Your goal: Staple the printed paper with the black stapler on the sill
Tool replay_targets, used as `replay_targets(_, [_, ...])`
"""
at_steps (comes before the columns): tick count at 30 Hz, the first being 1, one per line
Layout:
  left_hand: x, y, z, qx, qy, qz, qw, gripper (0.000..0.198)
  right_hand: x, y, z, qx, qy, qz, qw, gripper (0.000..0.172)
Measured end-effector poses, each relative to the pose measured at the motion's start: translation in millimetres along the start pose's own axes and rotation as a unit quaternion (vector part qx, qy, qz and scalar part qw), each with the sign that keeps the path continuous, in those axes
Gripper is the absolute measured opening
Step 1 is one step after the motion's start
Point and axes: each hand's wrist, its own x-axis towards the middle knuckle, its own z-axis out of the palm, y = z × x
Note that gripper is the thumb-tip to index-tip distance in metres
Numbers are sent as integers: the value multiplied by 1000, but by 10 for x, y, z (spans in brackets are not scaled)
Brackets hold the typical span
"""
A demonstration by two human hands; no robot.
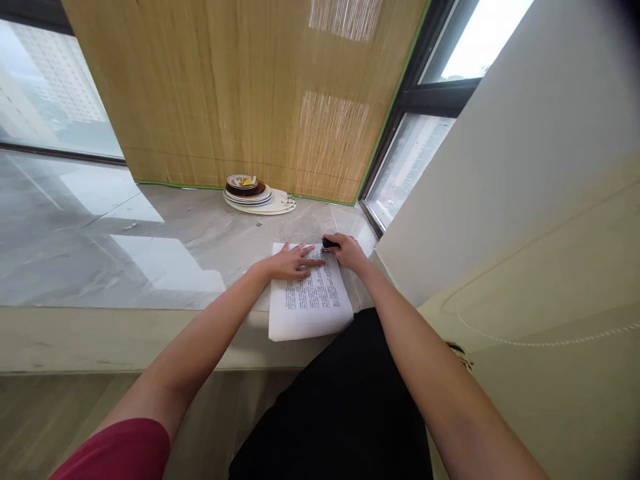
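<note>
Printed paper (310,320) lies on the grey marble sill, its near end hanging over the front edge. Whether it is one sheet or several I cannot tell. My left hand (293,262) rests flat on its upper part with fingers spread. At the paper's upper right corner, my right hand (347,252) grips a small black stapler (330,244). The stapler's jaw end is at the paper, partly covered by my fingers.
A stack of plates (260,199) with a small yellow packet (249,181) on top stands at the back by the bamboo blind (225,93). A small bit, perhaps staples (259,225), lies on the marble sill (185,220). A white wall (480,167) closes off the right.
</note>
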Motion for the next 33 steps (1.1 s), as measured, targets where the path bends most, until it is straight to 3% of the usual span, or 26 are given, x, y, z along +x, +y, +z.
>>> replay_targets(5, [-1, -24, -9, 2, -2, -1, 1000, 58, -13, 184, -21, 32, 14, 56, 998, 47])
replay_targets(9, [-6, -25, -18, 2, -3, -12, 1000, 66, -71, 330, -31, 34, 8, 50, 998, 63])
replay_targets(14, [-14, -10, -38, 10, -2, -26, 1000, 71, -168, 378, -123, 8, 38, 144, 989, 46])
replay_targets(17, [-10, -29, -24, 17, 14, -27, 999, 68, -176, 333, -178, 8, 100, 177, 979, 37])
replay_targets(21, [7, -84, 31, 23, 47, -20, 998, 65, -113, 200, -179, 81, 166, 149, 972, 34])
replay_targets(28, [76, -167, 70, 25, 105, -34, 994, 60, -24, -186, -76, 174, 145, 159, 961, 30])
replay_targets(33, [67, -290, 35, 25, 203, -122, 971, 31, -33, -356, -55, 206, 82, 137, 965, 32])
